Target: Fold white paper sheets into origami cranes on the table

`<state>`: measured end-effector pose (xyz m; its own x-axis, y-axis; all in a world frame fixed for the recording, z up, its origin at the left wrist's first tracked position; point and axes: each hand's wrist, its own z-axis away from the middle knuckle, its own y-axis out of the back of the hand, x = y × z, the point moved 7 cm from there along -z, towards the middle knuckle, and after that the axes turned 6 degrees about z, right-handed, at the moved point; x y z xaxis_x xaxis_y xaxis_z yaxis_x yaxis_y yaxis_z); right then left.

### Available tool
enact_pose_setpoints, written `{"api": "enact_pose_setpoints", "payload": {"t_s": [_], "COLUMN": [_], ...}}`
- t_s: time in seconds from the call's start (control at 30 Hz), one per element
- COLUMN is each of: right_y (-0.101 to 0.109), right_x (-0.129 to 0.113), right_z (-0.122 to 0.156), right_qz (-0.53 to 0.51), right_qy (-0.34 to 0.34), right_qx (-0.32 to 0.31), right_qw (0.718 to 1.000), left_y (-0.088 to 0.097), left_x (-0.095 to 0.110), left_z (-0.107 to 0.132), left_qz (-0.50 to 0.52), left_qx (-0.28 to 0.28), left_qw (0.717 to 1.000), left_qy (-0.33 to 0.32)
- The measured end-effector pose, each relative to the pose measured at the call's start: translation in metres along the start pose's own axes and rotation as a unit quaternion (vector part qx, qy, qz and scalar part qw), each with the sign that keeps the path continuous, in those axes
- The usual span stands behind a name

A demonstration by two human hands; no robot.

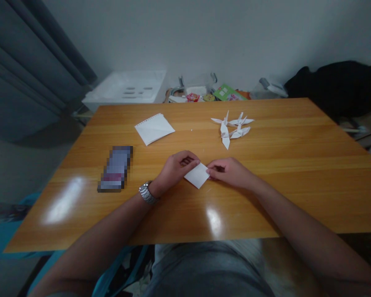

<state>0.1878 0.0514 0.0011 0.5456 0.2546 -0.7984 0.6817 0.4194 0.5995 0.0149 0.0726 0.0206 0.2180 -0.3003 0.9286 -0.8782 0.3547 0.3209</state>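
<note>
A small white folded paper (197, 175) lies on the wooden table (266, 198) between my two hands. My left hand (174, 169), with a metal watch on its wrist, has its fingers curled and pinches the paper's left edge. My right hand (230, 172) pinches the paper's right corner with closed fingers. Both hands rest on the table top.
Several folded white paper cranes (233, 128) lie farther back on the table. A white notepad (154, 128) sits at the back left, and a blurred phone-like object (116, 168) lies left of my hands. Clutter and a white box (126, 88) stand behind the table, a dark bag (336, 86) at right.
</note>
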Motion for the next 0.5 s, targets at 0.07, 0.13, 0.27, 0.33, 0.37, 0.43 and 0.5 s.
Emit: {"api": "enact_pose_setpoints", "payload": {"t_s": [0.07,0.13,0.27,0.33,0.37,0.43,0.5], "right_y": [0.002,0.003,0.001,0.001,0.002,0.002,0.002], "right_x": [-0.003,-0.006,-0.011,-0.014,-0.015,-0.016,-0.018], "right_z": [0.000,-0.001,-0.001,-0.001,-0.001,-0.001,0.000], "right_qz": [0.006,0.002,-0.007,0.003,0.013,0.037,0.062], "right_qy": [0.008,0.014,0.025,0.032,0.034,0.037,0.046], "right_qx": [0.020,0.033,0.047,0.059,0.063,0.064,0.057], "right_qw": [1.000,0.999,0.999,0.998,0.997,0.997,0.995], "left_y": [0.000,0.000,-0.005,-0.009,-0.010,-0.011,-0.012], "left_x": [-0.001,-0.002,0.001,0.002,0.003,0.002,0.002], "left_z": [0.001,0.001,0.004,0.004,0.004,0.004,0.004], "left_qz": [0.011,0.016,0.021,0.019,0.016,0.007,-0.003], "left_qx": [0.009,0.023,0.028,0.022,0.021,0.023,0.018], "left_qw": [1.000,0.999,0.999,1.000,1.000,1.000,1.000], "left_qy": [0.008,0.017,0.013,0.005,0.002,-0.003,-0.007]}}
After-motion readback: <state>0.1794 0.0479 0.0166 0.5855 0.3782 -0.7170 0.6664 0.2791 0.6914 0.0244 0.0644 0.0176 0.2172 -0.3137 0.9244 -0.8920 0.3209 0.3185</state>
